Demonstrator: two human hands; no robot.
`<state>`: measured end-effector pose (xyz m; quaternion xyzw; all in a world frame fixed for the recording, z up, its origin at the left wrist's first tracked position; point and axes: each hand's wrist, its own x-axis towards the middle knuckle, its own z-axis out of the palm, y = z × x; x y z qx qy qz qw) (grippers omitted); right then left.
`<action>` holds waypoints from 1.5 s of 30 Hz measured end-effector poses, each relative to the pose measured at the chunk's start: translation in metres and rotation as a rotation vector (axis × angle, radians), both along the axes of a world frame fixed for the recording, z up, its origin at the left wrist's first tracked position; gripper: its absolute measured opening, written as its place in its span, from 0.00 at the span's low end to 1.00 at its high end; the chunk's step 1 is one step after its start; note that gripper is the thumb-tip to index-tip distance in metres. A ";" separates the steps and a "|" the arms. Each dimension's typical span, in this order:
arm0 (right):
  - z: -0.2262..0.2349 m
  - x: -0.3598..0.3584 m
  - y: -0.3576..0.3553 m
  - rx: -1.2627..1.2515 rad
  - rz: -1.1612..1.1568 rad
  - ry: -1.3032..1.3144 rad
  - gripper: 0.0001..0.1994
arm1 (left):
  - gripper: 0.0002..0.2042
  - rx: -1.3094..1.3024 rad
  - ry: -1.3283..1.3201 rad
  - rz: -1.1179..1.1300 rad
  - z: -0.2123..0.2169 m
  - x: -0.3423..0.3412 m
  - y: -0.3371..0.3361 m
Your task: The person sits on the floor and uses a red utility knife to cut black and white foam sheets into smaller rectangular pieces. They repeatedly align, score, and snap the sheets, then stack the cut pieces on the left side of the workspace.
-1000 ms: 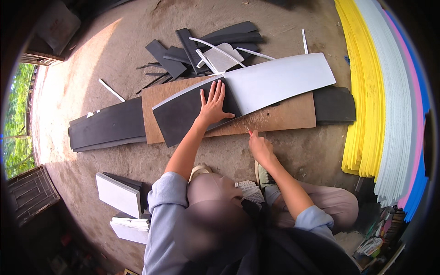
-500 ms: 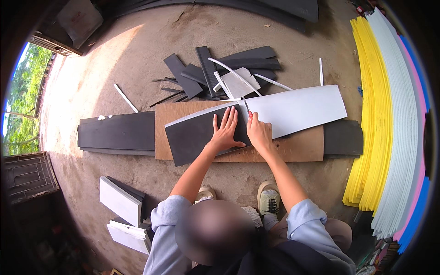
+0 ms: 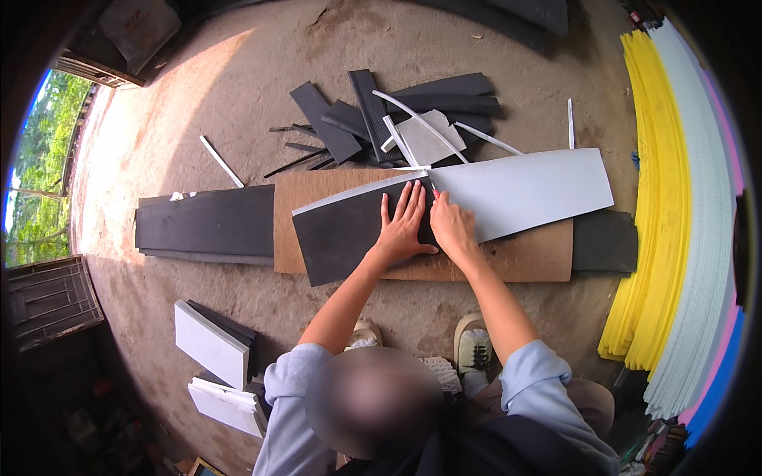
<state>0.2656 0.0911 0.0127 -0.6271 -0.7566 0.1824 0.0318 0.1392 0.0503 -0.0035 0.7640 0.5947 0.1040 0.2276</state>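
Two hands [image 3: 406, 226] pressing dark sheet [image 3: 349, 234], yellow foam stack [image 3: 652, 198] right

Right hand [image 3: 452, 228] hides whatever small red-tipped tool it grips; only the tip shows. Stacked yellow, white, pink and blue foam sheets [image 3: 675, 238] cut off at right edge.

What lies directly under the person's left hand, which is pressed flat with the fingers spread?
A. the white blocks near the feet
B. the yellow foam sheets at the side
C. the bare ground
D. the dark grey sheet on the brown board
D: the left hand rests flat on the dark grey sheet, which lies on the brown board, close beside the right hand.
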 end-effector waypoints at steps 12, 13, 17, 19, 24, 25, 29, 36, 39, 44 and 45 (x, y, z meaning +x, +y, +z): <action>0.031 0.028 -0.051 -0.373 -0.084 -0.034 0.16 | 0.62 -0.038 0.089 -0.017 -0.003 0.002 -0.003; 0.034 0.034 -0.066 -0.399 -0.095 -0.041 0.16 | 0.62 -0.043 0.099 -0.020 -0.002 0.003 -0.003; 0.041 0.062 -0.114 -0.472 -0.120 -0.066 0.17 | 0.63 -0.044 0.160 -0.040 -0.003 0.010 0.001; 0.041 0.071 -0.132 -0.470 -0.144 -0.093 0.17 | 0.62 -0.066 0.177 -0.045 -0.005 0.015 0.003; 0.056 0.069 -0.122 -0.665 -0.122 0.069 0.16 | 0.58 -0.091 0.301 0.006 -0.006 0.003 -0.004; 0.060 0.087 -0.113 -0.690 -0.191 0.160 0.16 | 0.54 -0.062 0.274 0.030 0.000 0.021 -0.005; 0.059 0.100 -0.090 -0.532 -0.391 0.460 0.15 | 0.34 0.119 0.107 0.201 0.004 0.051 -0.042; 0.018 0.052 -0.040 -0.164 -0.368 0.441 0.14 | 0.12 0.301 0.078 0.469 0.015 -0.004 -0.066; -0.009 0.040 -0.030 -0.079 -0.316 0.285 0.15 | 0.08 0.347 0.091 0.618 0.000 -0.065 -0.086; -0.007 0.020 -0.026 -0.100 -0.267 0.248 0.15 | 0.14 0.357 -0.001 0.805 -0.003 -0.151 -0.104; -0.012 0.021 -0.025 -0.101 -0.265 0.245 0.15 | 0.14 0.362 -0.047 0.799 -0.004 -0.157 -0.100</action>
